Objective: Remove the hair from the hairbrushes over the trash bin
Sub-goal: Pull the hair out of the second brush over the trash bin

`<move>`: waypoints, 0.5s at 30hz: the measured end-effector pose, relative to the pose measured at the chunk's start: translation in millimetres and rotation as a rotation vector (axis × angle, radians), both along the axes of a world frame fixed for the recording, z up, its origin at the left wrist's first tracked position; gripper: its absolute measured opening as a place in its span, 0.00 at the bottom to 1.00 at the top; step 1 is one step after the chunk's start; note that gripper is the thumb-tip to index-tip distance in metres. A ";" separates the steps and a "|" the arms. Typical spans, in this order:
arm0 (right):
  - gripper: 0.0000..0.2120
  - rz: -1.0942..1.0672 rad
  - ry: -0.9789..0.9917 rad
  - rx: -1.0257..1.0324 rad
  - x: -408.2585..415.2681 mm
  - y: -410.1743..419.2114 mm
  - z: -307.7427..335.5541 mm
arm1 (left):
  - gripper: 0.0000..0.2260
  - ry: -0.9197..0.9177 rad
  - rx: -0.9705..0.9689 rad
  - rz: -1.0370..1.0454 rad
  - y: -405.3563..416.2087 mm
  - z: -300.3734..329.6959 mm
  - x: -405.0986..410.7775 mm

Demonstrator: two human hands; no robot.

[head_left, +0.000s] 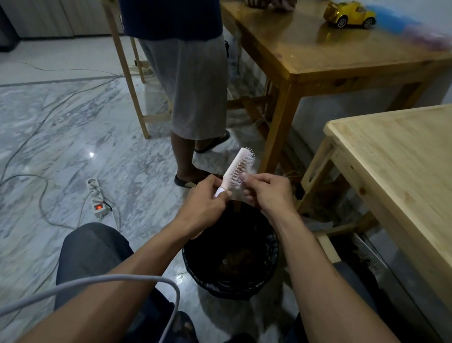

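A pale pink hairbrush (239,164) with thin bristles is held up, tilted, above the far rim of the trash bin. My left hand (201,205) grips its handle from below. My right hand (266,191) is at the bristle side, thumb and fingertips pinched against the lower bristles. Whether hair is between those fingers cannot be told. The black trash bin (267,272), lined with a dark bag, stands on the floor between my knees, with a brownish clump at its bottom.
Another person (190,82) stands close behind the bin beside a wooden table (317,54) holding a yellow toy truck (349,14). A light wooden table (416,170) is at my right. A power strip (96,197) and cables lie on the marble floor at left.
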State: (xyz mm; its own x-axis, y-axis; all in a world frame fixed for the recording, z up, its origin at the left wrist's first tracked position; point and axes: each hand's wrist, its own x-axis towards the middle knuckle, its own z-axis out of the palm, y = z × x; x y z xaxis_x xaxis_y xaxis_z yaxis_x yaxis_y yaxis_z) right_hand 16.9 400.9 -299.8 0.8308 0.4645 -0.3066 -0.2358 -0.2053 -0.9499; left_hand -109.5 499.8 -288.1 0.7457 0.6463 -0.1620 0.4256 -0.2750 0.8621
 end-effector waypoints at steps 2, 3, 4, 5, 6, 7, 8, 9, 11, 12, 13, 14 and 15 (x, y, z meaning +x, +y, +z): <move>0.08 -0.037 -0.047 -0.094 0.2 0.8 -4.1 | 0.04 0.013 0.033 0.033 1.9 -0.4 -1.2; 0.09 -0.036 -0.064 -0.139 0.1 -1.5 -6.3 | 0.04 0.008 0.038 0.056 4.3 -0.5 -1.7; 0.09 -0.035 -0.066 -0.168 0.3 -5.3 -8.3 | 0.04 0.003 0.037 0.072 7.0 0.5 -2.2; 0.10 -0.034 -0.059 -0.189 0.9 -9.2 -11.1 | 0.04 0.001 0.038 0.077 9.6 1.6 -2.7; 0.10 -0.040 -0.049 -0.204 1.6 -12.6 -12.8 | 0.04 0.008 0.050 0.069 11.6 3.5 -3.5; 0.10 -0.047 -0.042 -0.213 2.6 -13.9 -14.9 | 0.04 0.018 0.078 0.049 12.7 5.5 -4.3; 0.11 -0.061 -0.037 -0.208 2.5 -13.9 -14.6 | 0.04 0.030 0.109 0.028 12.7 7.7 -5.2; 0.11 -0.079 -0.032 -0.190 2.1 -12.2 -13.6 | 0.04 0.034 0.138 0.011 12.3 8.8 -5.7; 0.12 -0.089 -0.032 -0.145 1.6 -6.7 -9.3 | 0.05 0.039 0.188 -0.017 9.9 8.8 -6.6; 0.12 -0.073 -0.048 -0.123 1.6 -4.4 -6.0 | 0.05 0.042 0.212 -0.031 8.0 9.1 -7.0; 0.13 -0.047 -0.068 -0.100 1.0 -2.8 -2.0 | 0.05 0.046 0.236 -0.042 6.4 8.4 -7.2; 0.14 -0.028 -0.083 -0.073 0.5 -1.7 1.9 | 0.05 0.048 0.258 -0.051 4.8 7.4 -7.4; 0.13 -0.026 -0.092 -0.049 0.3 -1.1 4.4 | 0.05 0.040 0.277 -0.053 2.9 6.3 -7.5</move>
